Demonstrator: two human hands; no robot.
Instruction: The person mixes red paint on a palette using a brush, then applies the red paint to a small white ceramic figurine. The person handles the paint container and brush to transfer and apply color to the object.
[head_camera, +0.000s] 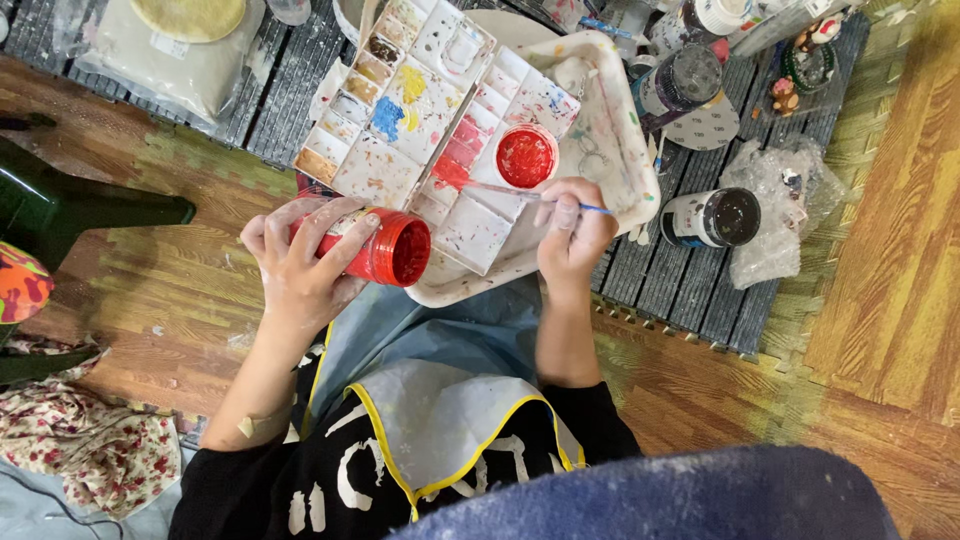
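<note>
A blue padded edge (650, 500) is lying nearest the camera, and just beyond it a grey apron with yellow trim (450, 420) is covering the person's lap over a black top. The left hand (300, 260) is gripping an open jar of red paint (385, 248), fingers wrapped tight round its body, tilting it on its side so the mouth is facing the palette. The right hand (572, 235) is pinching a thin brush with a blue handle (530, 197), fingers closed narrowly on it, the tip reaching onto the paint-stained white palette (400, 110) resting in a white tray (625, 150). A red-smeared lid (526, 156) is lying on the palette just beside the brush. Two dark-rimmed paint jars (710, 217) are standing to the right on dark slatted matting (690, 290) over the wooden floor (880, 280).
</note>
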